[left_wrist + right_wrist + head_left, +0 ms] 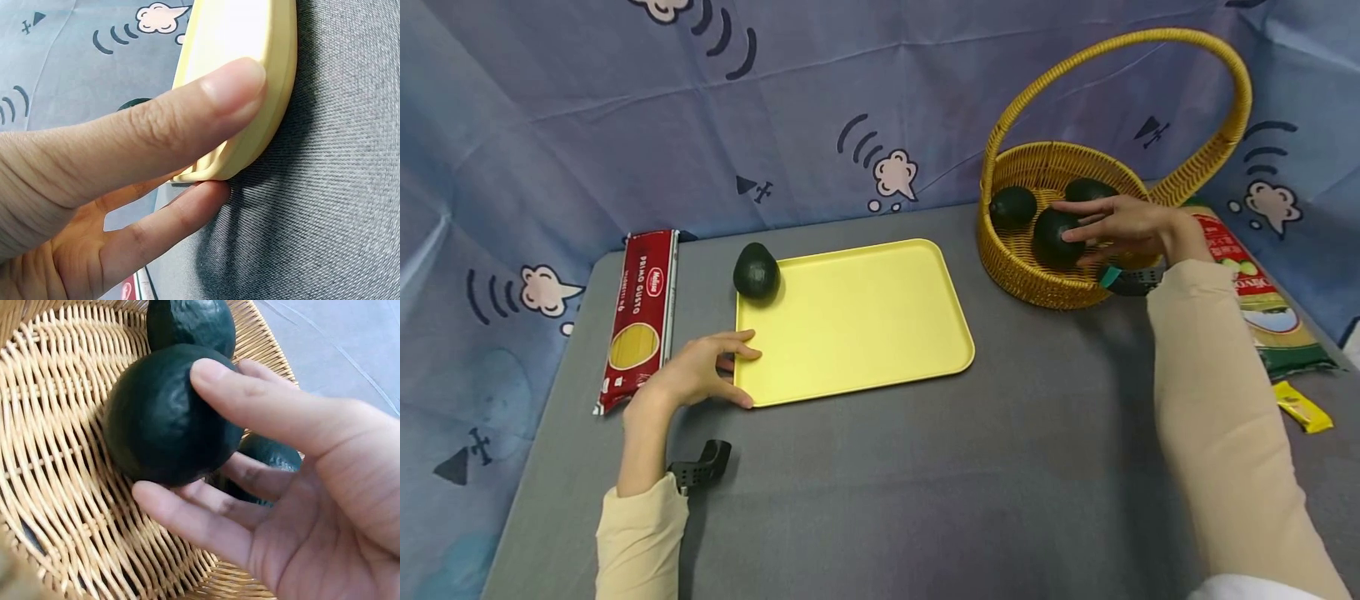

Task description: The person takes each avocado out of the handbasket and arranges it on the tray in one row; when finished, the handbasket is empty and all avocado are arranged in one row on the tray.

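A yellow tray (857,325) lies on the grey table. My left hand (700,371) pinches its near left corner, and the left wrist view shows the thumb (231,90) over the rim with fingers against the outer side. One dark green avocado (757,272) rests on the tray's far left corner. At the right, my right hand (1123,227) reaches into the wicker basket (1026,287) and grips an avocado (165,419), thumb on one side and fingers on the other. Two more avocados, one at the left (1012,207) and one behind (1090,189), lie in the basket.
A red spaghetti packet (643,312) lies left of the tray. Beyond the right forearm are a red and green bag (1262,308) and a small yellow packet (1302,407). The basket's tall handle (1180,35) arches above it. Patterned cloth (812,108) hangs behind the table.
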The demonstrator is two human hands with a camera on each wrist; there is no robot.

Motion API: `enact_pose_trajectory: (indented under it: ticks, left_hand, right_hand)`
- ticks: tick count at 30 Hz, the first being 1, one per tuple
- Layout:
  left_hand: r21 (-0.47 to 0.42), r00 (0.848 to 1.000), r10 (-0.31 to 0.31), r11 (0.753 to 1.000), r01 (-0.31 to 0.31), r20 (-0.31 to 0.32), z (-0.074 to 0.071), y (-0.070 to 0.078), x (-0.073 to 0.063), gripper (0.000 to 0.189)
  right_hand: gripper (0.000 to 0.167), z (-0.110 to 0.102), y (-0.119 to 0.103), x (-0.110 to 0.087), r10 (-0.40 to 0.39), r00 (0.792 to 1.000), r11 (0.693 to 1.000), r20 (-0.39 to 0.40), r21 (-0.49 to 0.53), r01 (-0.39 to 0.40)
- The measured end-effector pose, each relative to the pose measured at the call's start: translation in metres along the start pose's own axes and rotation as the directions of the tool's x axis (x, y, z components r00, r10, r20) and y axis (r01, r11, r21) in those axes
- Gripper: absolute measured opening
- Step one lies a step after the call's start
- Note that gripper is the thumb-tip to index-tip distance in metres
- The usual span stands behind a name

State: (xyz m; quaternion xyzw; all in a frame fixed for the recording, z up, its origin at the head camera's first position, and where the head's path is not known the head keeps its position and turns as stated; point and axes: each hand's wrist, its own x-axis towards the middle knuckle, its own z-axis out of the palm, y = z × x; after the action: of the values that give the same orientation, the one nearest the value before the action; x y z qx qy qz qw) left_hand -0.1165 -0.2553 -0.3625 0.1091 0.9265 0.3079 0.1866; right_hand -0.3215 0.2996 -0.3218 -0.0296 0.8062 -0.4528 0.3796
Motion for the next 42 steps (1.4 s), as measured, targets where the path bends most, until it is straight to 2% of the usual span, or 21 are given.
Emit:
enact_pose_trajectory:
  ticks: [6,15,20,23,29,32,36,42]
  left_hand:
    - [-0.005,1.000,-0.003,1.000,0.003,0.000,0.000,0.000,0.001,0.064]
    - [-0.009,1.000,-0.021,1.000,0.021,0.016,0.001,0.000,0.000,0.066]
    - [-0.006,1.000,-0.024,1.000,0.024,0.017,0.001,0.000,0.000,0.066]
    - [-0.005,1.000,-0.025,1.000,0.025,0.016,0.001,-0.001,0.000,0.066]
    - [-0.009,0.999,-0.029,1.000,0.029,0.021,0.001,-0.001,0.001,0.066]
    - [-0.005,0.999,-0.029,1.000,0.029,0.021,0.001,-0.001,0.000,0.066]
    - [-0.003,1.000,-0.026,1.000,0.026,0.017,0.000,0.000,0.000,0.066]
    - [-0.004,1.000,-0.026,1.000,0.026,0.017,0.000,0.000,0.000,0.066]
  right_hand:
    - [0.068,0.004,0.002,0.003,-0.025,0.999,0.999,0.046,0.039,0.024]
    - [0.069,0.009,0.006,0.009,-0.023,1.000,0.990,0.000,0.139,0.023]
    - [0.068,0.011,0.008,0.008,-0.008,1.000,0.957,-0.014,0.291,0.012]
    - [0.070,0.012,0.007,0.005,0.006,1.000,0.940,-0.021,0.342,0.001]
    - [0.073,0.013,0.005,0.001,0.009,0.999,0.937,-0.034,0.349,0.004]
    - [0.073,0.013,0.003,-0.001,0.015,0.998,0.930,-0.065,0.367,0.010]
    - [0.071,0.017,-0.001,-0.005,0.006,0.994,0.906,-0.110,0.421,0.041]
    - [0.067,0.026,-0.009,-0.012,-0.050,0.988,0.881,-0.146,0.459,0.112]
